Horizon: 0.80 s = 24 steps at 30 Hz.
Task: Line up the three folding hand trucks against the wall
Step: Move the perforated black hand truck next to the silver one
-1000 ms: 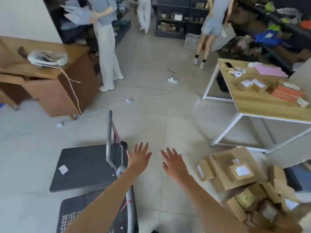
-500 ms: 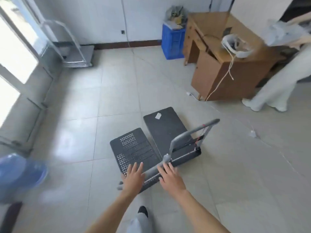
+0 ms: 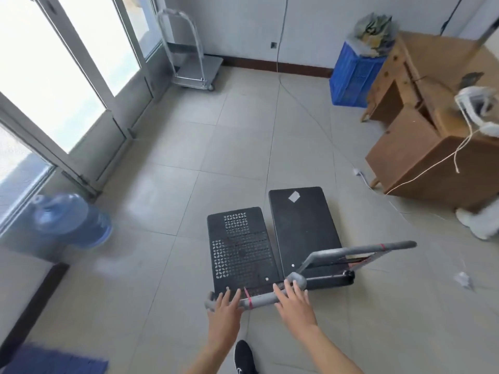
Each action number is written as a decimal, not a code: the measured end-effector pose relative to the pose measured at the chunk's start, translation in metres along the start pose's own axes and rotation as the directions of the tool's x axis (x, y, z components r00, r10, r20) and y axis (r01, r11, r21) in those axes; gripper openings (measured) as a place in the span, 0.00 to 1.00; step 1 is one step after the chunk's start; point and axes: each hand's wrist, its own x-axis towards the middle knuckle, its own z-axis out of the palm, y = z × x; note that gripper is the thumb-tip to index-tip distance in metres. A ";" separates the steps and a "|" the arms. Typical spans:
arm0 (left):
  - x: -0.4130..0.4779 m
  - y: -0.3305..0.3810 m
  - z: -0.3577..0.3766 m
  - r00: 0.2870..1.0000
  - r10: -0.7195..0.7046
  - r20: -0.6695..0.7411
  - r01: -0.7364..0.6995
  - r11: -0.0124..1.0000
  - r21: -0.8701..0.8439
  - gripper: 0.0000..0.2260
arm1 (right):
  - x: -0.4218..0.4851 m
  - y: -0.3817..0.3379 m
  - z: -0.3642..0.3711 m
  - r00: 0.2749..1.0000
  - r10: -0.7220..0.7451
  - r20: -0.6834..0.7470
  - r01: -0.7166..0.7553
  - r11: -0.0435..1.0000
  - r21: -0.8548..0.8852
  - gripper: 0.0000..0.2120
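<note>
Two black hand trucks (image 3: 272,238) side by side mid-floor, silver one (image 3: 193,66) parked at wall. Left hand (image 3: 225,306), right hand (image 3: 293,299) flat on grey handle (image 3: 259,298), fingers spread, probably ready to push.

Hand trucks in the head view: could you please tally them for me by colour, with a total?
Black, side by side by the hands: 2, the perforated hand truck and the plain-deck hand truck
Silver, in the far corner by the wall: 1, the silver hand truck
Total: 3
</note>
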 end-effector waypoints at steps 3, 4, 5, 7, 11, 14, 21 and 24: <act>0.009 0.000 0.001 1.000 0.006 0.012 -0.006 1.000 0.001 0.25 | 0.010 0.004 -0.006 0.999 -0.031 -0.006 0.031 0.999 -0.017 0.29; 0.014 0.000 0.002 1.000 0.009 0.015 -0.009 1.000 0.000 0.25 | 0.015 0.007 -0.008 0.998 -0.046 -0.041 0.045 0.999 -0.024 0.30; 0.018 0.000 0.001 1.000 0.011 0.012 -0.011 1.000 -0.002 0.24 | 0.022 0.009 -0.009 0.996 -0.057 -0.065 0.056 0.998 -0.016 0.31; 0.029 0.001 -0.002 1.000 0.013 -0.002 -0.013 1.000 -0.011 0.24 | 0.037 0.013 -0.016 0.996 -0.072 -0.044 0.071 0.997 -0.003 0.31; 0.061 0.006 -0.027 0.998 0.029 -0.047 -0.031 0.999 -0.037 0.24 | 0.073 0.013 -0.034 0.992 -0.122 0.044 0.122 0.992 0.009 0.26; 0.097 0.003 -0.051 0.997 0.040 -0.069 -0.043 0.998 -0.042 0.24 | 0.112 0.010 -0.049 0.991 -0.125 0.044 0.124 0.992 0.019 0.26; 0.202 0.007 -0.126 0.991 0.052 -0.124 -0.064 0.994 -0.087 0.23 | 0.231 0.015 -0.102 0.983 -0.184 0.019 0.183 0.982 0.044 0.25; 0.250 0.009 -0.158 0.988 0.044 -0.148 -0.061 0.992 -0.114 0.23 | 0.287 0.016 -0.131 0.979 -0.204 0.023 0.202 0.977 0.069 0.24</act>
